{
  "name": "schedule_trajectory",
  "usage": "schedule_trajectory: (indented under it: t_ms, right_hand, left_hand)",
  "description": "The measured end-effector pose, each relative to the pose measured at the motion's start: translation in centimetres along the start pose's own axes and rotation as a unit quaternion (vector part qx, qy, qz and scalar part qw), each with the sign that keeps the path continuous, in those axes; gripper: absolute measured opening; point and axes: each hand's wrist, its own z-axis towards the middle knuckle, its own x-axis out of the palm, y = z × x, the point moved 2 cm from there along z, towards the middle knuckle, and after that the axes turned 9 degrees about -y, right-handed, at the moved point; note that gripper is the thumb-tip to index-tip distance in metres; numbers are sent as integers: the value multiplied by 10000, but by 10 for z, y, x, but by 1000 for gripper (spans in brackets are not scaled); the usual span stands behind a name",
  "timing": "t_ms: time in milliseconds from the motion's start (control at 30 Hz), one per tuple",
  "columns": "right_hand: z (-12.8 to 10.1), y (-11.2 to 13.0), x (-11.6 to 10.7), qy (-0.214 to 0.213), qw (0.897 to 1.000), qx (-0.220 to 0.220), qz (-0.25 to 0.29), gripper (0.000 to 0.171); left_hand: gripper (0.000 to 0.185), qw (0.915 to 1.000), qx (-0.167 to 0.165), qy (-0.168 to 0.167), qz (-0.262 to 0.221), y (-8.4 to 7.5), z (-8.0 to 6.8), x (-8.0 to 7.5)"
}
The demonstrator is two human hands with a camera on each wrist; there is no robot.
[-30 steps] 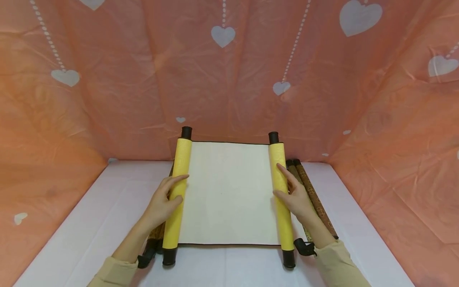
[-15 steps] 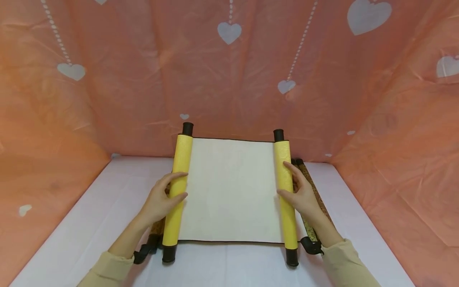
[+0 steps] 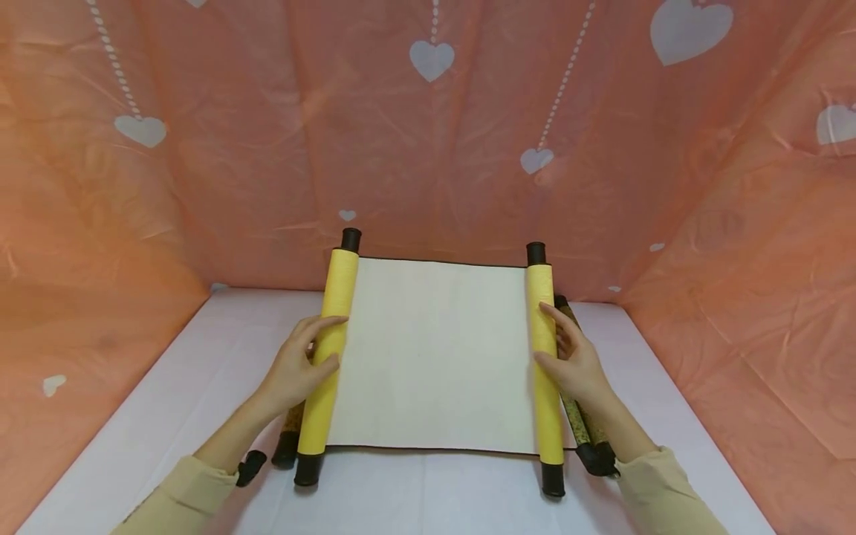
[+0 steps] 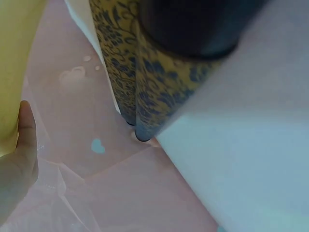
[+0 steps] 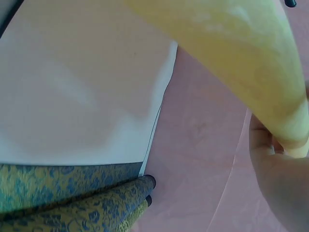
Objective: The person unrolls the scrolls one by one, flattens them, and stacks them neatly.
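Observation:
A scroll stands partly unrolled between my hands in the head view, its white sheet [image 3: 435, 357] stretched between two yellow rolls with black end knobs. My left hand [image 3: 290, 371] grips the left yellow roll [image 3: 317, 423] near its middle, thumb and forefinger on the front. The right yellow roll [image 3: 550, 423] is held the same way by my right hand [image 3: 583, 368]. Behind the rolls, in the right wrist view, a hand's thumb and palm wrap the yellow roll [image 5: 241, 67]. In the left wrist view the left hand's fingers [image 4: 28, 130] curl at the edge of the other roll.
Patterned rolls with black ends lie on both sides: one pair [image 4: 164, 87] at the left, another [image 5: 77, 188] at the right beside my forearm. A white-covered table [image 3: 421, 498] lies below. Orange cloth [image 3: 374, 148] with white hearts hangs behind and at both sides.
My right hand and the right roll have moved right, widening the visible white sheet. The left hand and roll have shifted slightly left. The right patterned rolls have shifted right too.

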Motion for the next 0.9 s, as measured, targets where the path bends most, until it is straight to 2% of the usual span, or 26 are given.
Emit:
schedule_trajectory:
  t_ms: [133,300,533,900]
  right_hand:
    - [-1,-1,-5,42,9999,138,-95,78]
    - [0,-4,-9,157,9992,341,-107,81]
    - [0,-9,-7,385,9990,240,-5,91]
    - [3,-10,-16,271,9992,-7,-284,85]
  left_hand:
    - [59,9999,-121,95,27,2,2,0]
    - [58,9998,-95,73,163,5,2,0]
    - [59,9995,-88,42,296,8,1,0]
    - [57,9992,-217,-30,336,8,3,-6]
